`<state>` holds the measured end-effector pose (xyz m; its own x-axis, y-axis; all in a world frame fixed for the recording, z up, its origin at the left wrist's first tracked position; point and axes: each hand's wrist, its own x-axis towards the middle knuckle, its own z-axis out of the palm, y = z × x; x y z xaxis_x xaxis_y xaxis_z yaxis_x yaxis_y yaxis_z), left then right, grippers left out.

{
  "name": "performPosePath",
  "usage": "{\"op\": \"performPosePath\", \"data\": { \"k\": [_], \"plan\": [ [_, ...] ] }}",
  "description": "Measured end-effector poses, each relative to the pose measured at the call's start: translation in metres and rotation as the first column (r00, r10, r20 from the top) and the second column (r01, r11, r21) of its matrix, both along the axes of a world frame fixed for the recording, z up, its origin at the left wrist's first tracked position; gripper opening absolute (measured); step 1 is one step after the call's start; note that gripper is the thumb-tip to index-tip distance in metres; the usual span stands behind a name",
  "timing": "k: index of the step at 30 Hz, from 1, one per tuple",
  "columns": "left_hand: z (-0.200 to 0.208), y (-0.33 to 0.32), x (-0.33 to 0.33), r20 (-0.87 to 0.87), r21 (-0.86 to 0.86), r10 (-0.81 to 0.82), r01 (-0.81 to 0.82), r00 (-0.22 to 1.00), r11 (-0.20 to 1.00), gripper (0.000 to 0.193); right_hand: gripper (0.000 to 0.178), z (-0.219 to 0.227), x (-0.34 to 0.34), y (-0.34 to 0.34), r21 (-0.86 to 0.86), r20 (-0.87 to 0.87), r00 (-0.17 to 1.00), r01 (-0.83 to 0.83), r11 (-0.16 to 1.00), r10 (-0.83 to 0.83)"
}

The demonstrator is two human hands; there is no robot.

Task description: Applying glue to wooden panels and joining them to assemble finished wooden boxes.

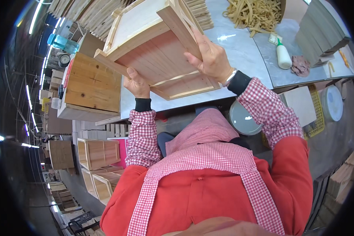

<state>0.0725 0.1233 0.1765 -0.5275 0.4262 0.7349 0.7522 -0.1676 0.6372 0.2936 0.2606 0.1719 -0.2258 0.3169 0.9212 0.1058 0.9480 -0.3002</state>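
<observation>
A light wooden box frame (157,59) with a reddish panel and protruding side strips is tilted up over the pale table (244,59). My left hand (137,84) grips its near left edge, the thumb lying on the wood. On the right side, my right hand (211,57) is closed round the frame, its fingers along the outer strip. A thin band-like strip (177,78) crosses the lower part of the box. What the hidden fingertips touch on the far side cannot be seen.
Yellowish bands (253,15) lie heaped at the back. Right of them are a white glue bottle (283,57), a crumpled cloth (301,66) and stacked grey boards (320,31). A wooden crate (92,80) stands left. Below are a round container (244,118) and several wooden boxes (100,153).
</observation>
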Motion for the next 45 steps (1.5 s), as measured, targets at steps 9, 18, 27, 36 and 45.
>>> {"op": "performPosePath", "data": {
  "k": [9, 18, 27, 36, 45],
  "plan": [
    [0.154, -0.016, 0.064, -0.808, 0.076, 0.130, -0.117, 0.575, 0.990, 0.048, 0.042, -0.078, 0.008, 0.034, -0.848, 0.154, 0.982, 0.074, 0.525, 0.110],
    [0.185, 0.093, 0.101, -0.374, -0.693, -0.798, 0.430, 0.472, 0.578, 0.028, 0.032, -0.052, -0.030, 0.123, -0.663, -0.132, 0.990, -0.057, 0.747, -0.041],
    [0.202, 0.082, 0.120, -0.532, -0.719, -0.560, 0.011, 0.635, 0.695, 0.022, 0.018, -0.007, 0.037, -0.006, -0.646, 0.026, 0.966, -0.179, 0.742, 0.255],
    [0.157, -0.015, 0.030, -0.782, 0.300, 0.306, -0.102, 0.543, 0.949, 0.021, 0.017, 0.138, 0.025, -0.016, 0.074, -0.023, 0.982, -0.183, 0.980, 0.186],
    [0.125, -0.016, 0.010, -0.505, 0.257, 0.153, -0.021, 0.849, 0.966, 0.031, 0.011, 0.133, 0.009, 0.003, 0.052, -0.039, 0.979, -0.196, 0.979, 0.198]
  ]
}}
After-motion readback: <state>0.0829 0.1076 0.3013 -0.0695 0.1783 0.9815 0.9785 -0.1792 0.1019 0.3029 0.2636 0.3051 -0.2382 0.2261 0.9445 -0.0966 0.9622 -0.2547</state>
